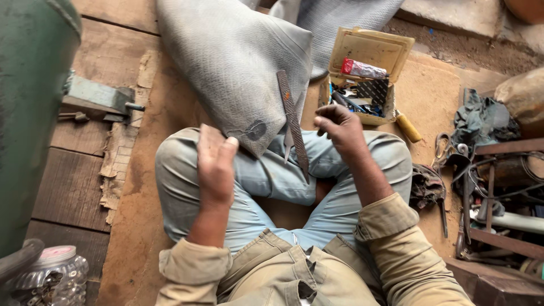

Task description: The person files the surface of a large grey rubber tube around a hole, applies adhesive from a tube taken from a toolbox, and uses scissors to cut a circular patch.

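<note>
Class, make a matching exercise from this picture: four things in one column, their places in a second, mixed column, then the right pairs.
1. left hand
2. file
3. open box
4. jar

a. bottom left corner
b. leaning on the grey sheet, above the knees
c. gripping the grey sheet's corner
d. beyond the right hand, on the floor

Pairs: 1-c, 2-b, 3-d, 4-a

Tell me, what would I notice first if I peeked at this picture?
Probably the big grey rubbery sheet draped over the knees of a person sitting cross-legged on the floor, with the left hand gripping its lower edge. Next to it, a long metal file rests on the sheet, close to the right hand. Behind that, an open yellowish box full of small tools sits on the floor.
</note>
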